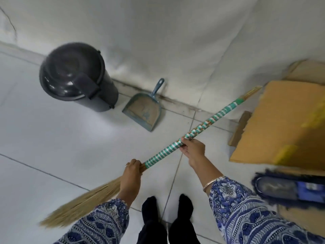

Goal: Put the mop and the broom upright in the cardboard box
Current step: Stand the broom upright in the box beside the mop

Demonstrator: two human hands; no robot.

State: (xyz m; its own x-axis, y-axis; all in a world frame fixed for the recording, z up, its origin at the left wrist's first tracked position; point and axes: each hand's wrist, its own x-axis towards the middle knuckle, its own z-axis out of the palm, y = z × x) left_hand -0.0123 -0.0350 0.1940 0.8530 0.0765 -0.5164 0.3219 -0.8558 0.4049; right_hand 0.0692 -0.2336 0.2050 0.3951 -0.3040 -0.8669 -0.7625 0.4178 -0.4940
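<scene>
I hold a grass broom [207, 121] slantwise in front of me, its green-and-white wrapped handle pointing up to the right and its straw bristles hanging low at the left. My left hand [132, 173] grips where bristles meet handle. My right hand [192, 149] is closed around the handle's middle. The handle's tip reaches the flap of the cardboard box [274, 124] at the right. A blue mop head [288, 189] shows at the right edge, at the box's near side; its pole is hidden.
A dark grey lidded bin [75, 76] stands at the left by the white wall. A blue dustpan [145, 110] leans against the wall beside it. The floor is pale tile, and my dark-socked feet [165, 208] are at the bottom centre.
</scene>
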